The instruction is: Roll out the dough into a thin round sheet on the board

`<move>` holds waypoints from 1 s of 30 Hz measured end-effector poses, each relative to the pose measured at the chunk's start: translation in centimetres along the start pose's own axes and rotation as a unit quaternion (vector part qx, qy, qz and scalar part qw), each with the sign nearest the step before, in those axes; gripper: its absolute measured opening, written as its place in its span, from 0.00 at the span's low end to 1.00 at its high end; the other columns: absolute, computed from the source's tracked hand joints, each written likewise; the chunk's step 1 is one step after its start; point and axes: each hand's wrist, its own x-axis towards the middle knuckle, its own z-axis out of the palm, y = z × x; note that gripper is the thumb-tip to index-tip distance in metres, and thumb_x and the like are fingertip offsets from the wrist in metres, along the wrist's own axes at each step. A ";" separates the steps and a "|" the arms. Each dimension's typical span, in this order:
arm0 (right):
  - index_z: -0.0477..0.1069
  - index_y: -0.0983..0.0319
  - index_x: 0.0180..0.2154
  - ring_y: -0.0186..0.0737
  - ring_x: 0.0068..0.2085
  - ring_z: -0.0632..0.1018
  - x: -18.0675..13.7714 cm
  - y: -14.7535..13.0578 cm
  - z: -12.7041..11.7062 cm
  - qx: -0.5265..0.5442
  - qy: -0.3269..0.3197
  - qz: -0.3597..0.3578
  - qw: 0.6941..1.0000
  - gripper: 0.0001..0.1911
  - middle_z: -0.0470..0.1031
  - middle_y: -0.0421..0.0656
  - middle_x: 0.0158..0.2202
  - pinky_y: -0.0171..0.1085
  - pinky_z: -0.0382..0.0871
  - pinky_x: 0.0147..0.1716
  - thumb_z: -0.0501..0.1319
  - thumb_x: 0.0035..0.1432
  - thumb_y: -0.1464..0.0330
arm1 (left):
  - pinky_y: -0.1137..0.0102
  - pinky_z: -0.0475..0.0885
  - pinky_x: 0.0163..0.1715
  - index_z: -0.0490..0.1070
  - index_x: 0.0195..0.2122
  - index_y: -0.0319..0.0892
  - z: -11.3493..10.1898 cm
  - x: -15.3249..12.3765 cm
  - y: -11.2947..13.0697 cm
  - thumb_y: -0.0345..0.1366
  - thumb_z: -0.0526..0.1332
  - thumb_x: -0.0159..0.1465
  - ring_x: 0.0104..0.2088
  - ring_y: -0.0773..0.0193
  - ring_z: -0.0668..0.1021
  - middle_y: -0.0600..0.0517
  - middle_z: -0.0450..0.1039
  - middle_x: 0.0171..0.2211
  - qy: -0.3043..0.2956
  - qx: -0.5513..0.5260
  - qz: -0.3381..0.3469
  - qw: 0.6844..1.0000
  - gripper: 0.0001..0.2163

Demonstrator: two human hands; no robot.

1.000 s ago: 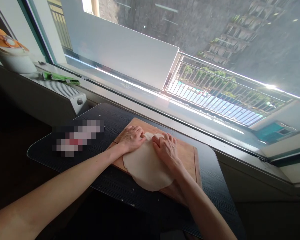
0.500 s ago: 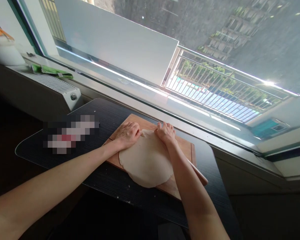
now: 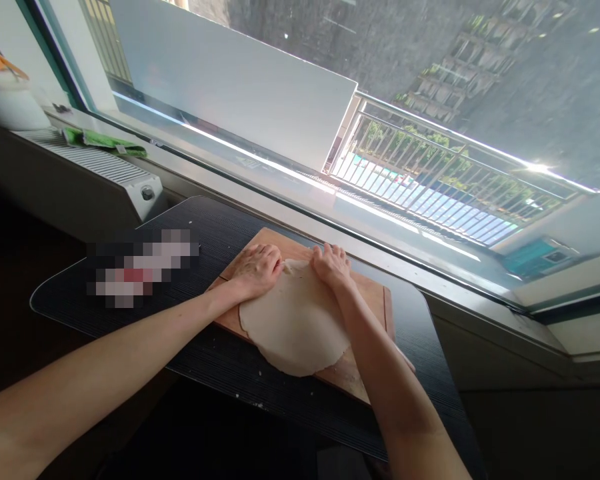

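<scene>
A thin, roughly round sheet of dough (image 3: 296,320) lies on a wooden board (image 3: 375,300), its near edge reaching over the board's front edge. At its far left edge, my left hand (image 3: 258,270) is closed, fingers curled on the dough; a small fold shows beside them. My right hand (image 3: 332,264) rests on the far right edge with bent fingers pressed together over the dough. Both fingertips are largely hidden. A wooden rolling pin (image 3: 406,359) lies at the board's right side, mostly covered by my right forearm.
The board sits on a dark table (image 3: 205,223) with rounded corners and white crumbs near its front. A blurred-out item (image 3: 143,267) lies at the left. Beyond are a window sill (image 3: 300,223), a radiator (image 3: 105,180), a green cloth (image 3: 105,141) and a white pot (image 3: 13,100).
The dough has shifted very slightly to the right under my hands. My right forearm has moved a little right and covers more of the rolling pin.
</scene>
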 end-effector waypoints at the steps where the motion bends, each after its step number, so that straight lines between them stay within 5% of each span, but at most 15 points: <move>1: 0.63 0.60 0.61 0.55 0.67 0.56 -0.4 -0.3 0.3 0.001 0.010 -0.024 1.000 0.27 0.59 0.53 0.66 0.58 0.51 0.63 0.42 0.69 0.57 | 0.58 0.65 0.51 0.68 0.37 0.43 0.0 0.0 0.0 0.37 0.53 0.68 0.45 0.53 0.75 0.46 0.74 0.41 -0.002 -0.001 0.001 1.000 0.07; 9: 0.67 0.63 0.56 0.58 0.63 0.62 0.8 0.7 -0.4 0.001 0.010 0.029 1.000 0.24 0.65 0.57 0.60 0.59 0.57 0.60 0.48 0.66 0.59 | 0.59 0.65 0.51 0.68 0.38 0.44 0.0 0.0 -0.1 0.37 0.53 0.67 0.46 0.54 0.74 0.46 0.74 0.41 0.001 0.009 0.000 1.000 0.06; 15: 0.62 0.60 0.61 0.51 0.70 0.51 -1.4 -1.2 1.1 0.006 0.034 -0.079 0.996 0.25 0.56 0.50 0.68 0.55 0.46 0.66 0.41 0.70 0.61 | 0.58 0.65 0.51 0.68 0.37 0.44 0.0 0.0 0.0 0.37 0.52 0.68 0.45 0.54 0.74 0.46 0.73 0.41 -0.002 -0.001 0.001 1.000 0.07; 21: 0.67 0.60 0.55 0.58 0.65 0.59 1.0 0.8 0.0 0.019 0.031 0.030 0.999 0.23 0.64 0.55 0.61 0.61 0.53 0.62 0.48 0.65 0.58 | 0.57 0.65 0.52 0.68 0.38 0.44 0.1 0.0 0.0 0.36 0.52 0.67 0.46 0.53 0.73 0.46 0.73 0.41 0.006 -0.009 -0.002 1.000 0.06; 26: 0.64 0.57 0.58 0.52 0.68 0.54 0.4 -0.3 1.0 0.028 0.011 -0.047 0.998 0.24 0.60 0.49 0.66 0.58 0.48 0.65 0.42 0.69 0.59 | 0.59 0.65 0.51 0.68 0.37 0.44 -0.1 0.0 0.1 0.37 0.52 0.68 0.45 0.54 0.74 0.46 0.74 0.41 -0.001 0.008 0.006 1.000 0.07; 30: 0.66 0.60 0.58 0.57 0.68 0.55 1.2 0.7 0.0 0.013 -0.007 0.014 1.000 0.25 0.58 0.54 0.66 0.60 0.48 0.64 0.44 0.68 0.58 | 0.59 0.65 0.51 0.68 0.38 0.43 -0.2 0.0 0.1 0.37 0.53 0.68 0.46 0.54 0.74 0.45 0.74 0.42 -0.007 0.014 0.000 1.000 0.07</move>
